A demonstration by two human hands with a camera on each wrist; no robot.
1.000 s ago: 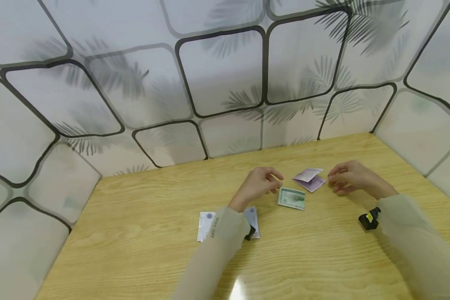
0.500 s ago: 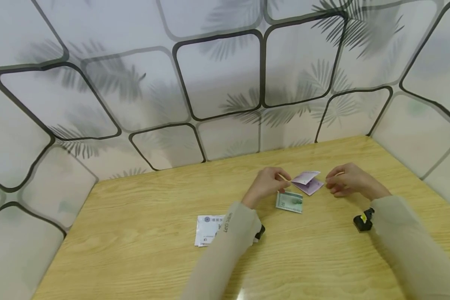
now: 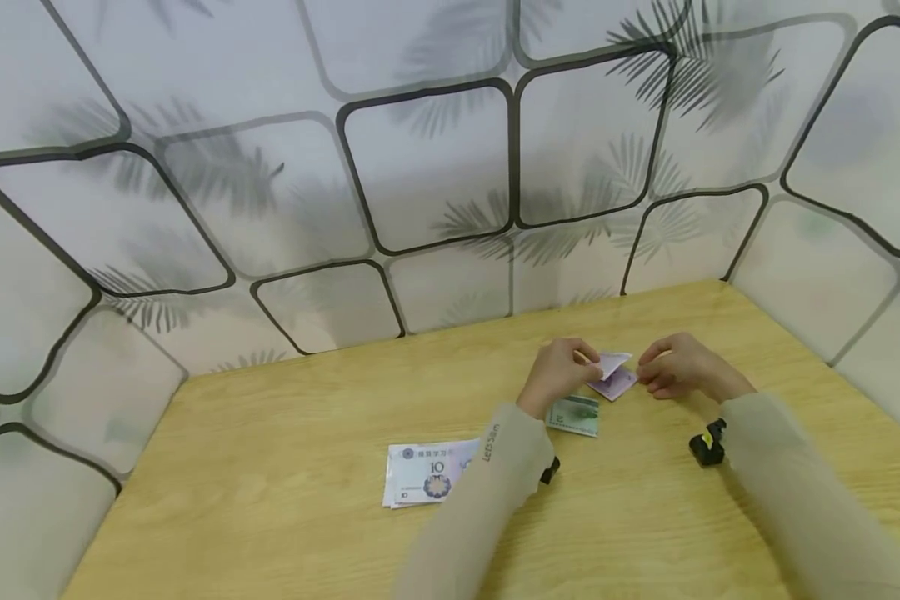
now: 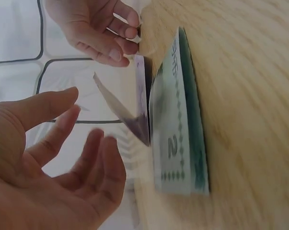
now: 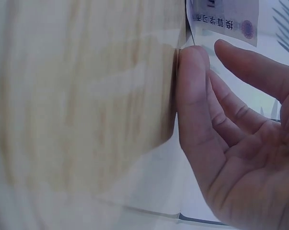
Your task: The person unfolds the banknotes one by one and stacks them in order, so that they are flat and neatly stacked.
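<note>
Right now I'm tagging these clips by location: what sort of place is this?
Probably a small indoor recording booth, not a home or shop: a bare wooden table boxed in by white panels with black squares and palm-leaf shadows. Folded banknotes lie on it.

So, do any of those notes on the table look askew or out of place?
The purple note between both hands is half-folded, its upper flap standing up off the table. The green note lies folded flat; the 10 notes lie flat, slightly fanned.
</note>
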